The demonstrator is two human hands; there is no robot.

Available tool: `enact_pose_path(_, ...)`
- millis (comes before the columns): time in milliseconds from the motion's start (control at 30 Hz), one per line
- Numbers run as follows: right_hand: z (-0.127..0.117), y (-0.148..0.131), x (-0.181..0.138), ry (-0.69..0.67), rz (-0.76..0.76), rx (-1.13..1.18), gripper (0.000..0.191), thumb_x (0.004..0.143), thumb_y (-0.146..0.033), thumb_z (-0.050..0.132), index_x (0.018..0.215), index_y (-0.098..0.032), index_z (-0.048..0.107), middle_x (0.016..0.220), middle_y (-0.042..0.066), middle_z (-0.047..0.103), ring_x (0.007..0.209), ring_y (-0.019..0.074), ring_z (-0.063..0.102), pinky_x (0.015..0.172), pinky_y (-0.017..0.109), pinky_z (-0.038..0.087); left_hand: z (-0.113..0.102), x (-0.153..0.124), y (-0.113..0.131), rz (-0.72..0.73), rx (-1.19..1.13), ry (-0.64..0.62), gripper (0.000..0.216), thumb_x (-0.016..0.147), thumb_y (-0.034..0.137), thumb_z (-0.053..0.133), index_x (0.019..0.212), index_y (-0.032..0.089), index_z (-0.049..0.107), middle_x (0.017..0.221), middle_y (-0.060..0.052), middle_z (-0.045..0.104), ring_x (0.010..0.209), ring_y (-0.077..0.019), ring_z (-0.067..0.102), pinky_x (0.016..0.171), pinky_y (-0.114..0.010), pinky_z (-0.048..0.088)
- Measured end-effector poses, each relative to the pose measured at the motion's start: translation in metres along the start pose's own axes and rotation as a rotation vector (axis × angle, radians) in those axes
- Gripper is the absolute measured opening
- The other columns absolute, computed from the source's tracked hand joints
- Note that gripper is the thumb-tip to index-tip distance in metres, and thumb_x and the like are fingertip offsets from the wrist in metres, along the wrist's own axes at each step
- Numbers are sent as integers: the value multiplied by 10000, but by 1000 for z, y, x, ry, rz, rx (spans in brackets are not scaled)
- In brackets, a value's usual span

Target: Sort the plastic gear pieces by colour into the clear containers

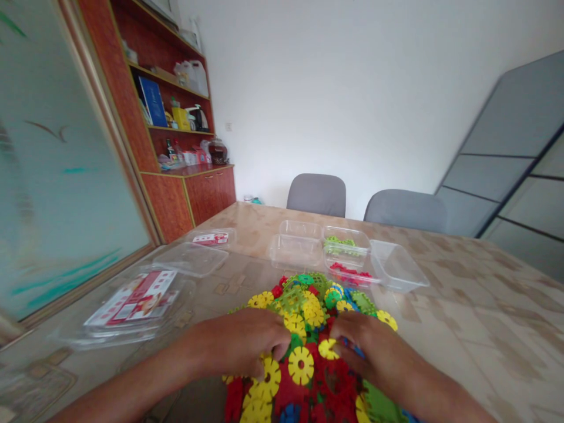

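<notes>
A heap of flat plastic gear-shaped pieces (pixel 308 329) in yellow, red, green and blue lies on the table in front of me. My left hand (pixel 244 343) rests on the left side of the heap with its fingers curled down into the pieces. My right hand (pixel 365 346) is on the right side, fingers bent and pinched at a yellow piece (pixel 328 349). Behind the heap stand clear plastic tubs: one holds green pieces (pixel 341 244), one holds red pieces (pixel 350 271), another tub (pixel 295 249) holds nothing.
A patterned beige table (pixel 462 305) carries clear lids with red-and-white labels (pixel 136 299) at the left and a tilted clear tub (pixel 396 264) at the right. Two grey chairs (pixel 317 194) stand at the far edge. A wooden shelf unit (pixel 176 117) is at the left.
</notes>
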State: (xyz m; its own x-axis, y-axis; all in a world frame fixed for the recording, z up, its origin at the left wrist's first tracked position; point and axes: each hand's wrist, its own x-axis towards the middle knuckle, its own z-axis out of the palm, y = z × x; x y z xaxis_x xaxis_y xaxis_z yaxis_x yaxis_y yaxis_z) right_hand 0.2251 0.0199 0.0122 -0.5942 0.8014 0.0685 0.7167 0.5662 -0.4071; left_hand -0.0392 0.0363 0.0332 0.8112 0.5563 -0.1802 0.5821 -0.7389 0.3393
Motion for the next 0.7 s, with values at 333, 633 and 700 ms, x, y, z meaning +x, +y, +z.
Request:
enact_pose_path(333, 15, 3, 52, 95, 75, -40, 325, 837, -258, 651, 1136, -143, 591, 1146, 137, 589, 1042, 268, 581, 886, 337, 433, -14, 4, 4, -32, -111, 63, 222, 731, 38, 658, 805, 198, 523, 754, 59, 558, 734, -131, 537, 620, -206, 327)
enact_pose_path(633, 13, 7, 44, 159, -21, 16, 70, 886, -138, 584, 883, -196, 622, 921, 39, 620, 860, 187, 603, 748, 253, 428, -7, 10, 2, 11, -133, 114, 212, 777, 89, 682, 947, 211, 647, 850, 9, 655, 811, -179, 602, 704, -232, 381)
enact_pose_path(700, 8, 10, 45, 181, -43, 1, 149, 932, -172, 525, 807, -192, 604, 850, 30, 621, 795, 178, 598, 699, 251, 406, -9, 9, 6, 24, -169, 99, 260, 800, 100, 671, 1026, 226, 653, 885, 1, 667, 813, -180, 612, 700, -233, 390)
